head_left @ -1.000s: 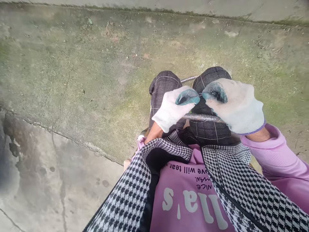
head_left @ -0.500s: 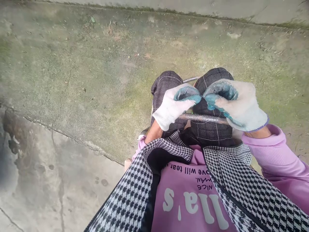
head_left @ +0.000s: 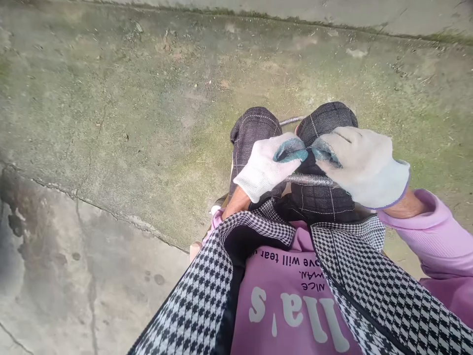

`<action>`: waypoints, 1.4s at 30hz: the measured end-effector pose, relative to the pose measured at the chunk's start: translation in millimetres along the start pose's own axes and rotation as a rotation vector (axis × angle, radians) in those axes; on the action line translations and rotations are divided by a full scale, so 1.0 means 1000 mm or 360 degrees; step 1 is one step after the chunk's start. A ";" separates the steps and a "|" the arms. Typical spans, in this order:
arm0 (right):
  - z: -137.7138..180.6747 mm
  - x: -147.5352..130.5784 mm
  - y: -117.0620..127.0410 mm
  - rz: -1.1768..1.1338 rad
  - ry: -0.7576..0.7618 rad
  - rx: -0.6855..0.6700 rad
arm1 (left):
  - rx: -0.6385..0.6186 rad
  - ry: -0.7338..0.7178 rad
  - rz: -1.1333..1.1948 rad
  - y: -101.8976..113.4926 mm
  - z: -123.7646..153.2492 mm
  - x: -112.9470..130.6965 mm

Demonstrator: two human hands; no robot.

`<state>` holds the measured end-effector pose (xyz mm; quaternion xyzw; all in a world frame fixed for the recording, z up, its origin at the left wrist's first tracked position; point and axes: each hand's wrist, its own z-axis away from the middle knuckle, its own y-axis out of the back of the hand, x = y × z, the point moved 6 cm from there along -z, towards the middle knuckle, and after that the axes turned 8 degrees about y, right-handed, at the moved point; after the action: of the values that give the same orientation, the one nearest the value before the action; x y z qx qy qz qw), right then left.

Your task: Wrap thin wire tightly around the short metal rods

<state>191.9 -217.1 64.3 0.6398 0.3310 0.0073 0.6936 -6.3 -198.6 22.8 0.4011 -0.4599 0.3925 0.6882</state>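
I sit with both knees (head_left: 325,123) up, in dark checked trousers. My left hand (head_left: 268,165) and my right hand (head_left: 364,165) wear white gloves with teal fingertips. Both are closed in a pinch, fingertips almost touching over my lap, with a thin wire (head_left: 308,147) held between them. Just under the hands a ribbed metal rod (head_left: 308,180) lies across my thighs, wrapped with thin wire. A second grey rod end (head_left: 290,120) shows between my knees, further off.
Cracked, moss-stained concrete ground (head_left: 129,113) lies all around. A raised concrete edge (head_left: 258,10) runs along the top. My houndstooth jacket (head_left: 199,296) and pink shirt fill the bottom of the view.
My right hand has rolled over, so its teal palm, seen half a second ago, now faces down and the white back shows. The left hand has barely moved.
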 end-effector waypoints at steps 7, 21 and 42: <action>-0.006 0.019 -0.001 -0.0644 0.0033 -0.0187 | -0.0214 0.0109 0.0152 0.000 0.000 -0.001; 0.005 0.005 -0.018 -0.1497 -0.0620 0.0476 | -0.0148 0.0058 0.0271 0.003 0.004 -0.002; 0.005 -0.015 0.001 -0.0619 -0.0158 0.0485 | -0.0166 0.0431 0.0597 -0.006 0.002 -0.024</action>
<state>183.5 -227.6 71.9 0.6608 0.4106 -0.2078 0.5930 -7.7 -206.6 -1.1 0.2162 -0.4496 0.5394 0.6784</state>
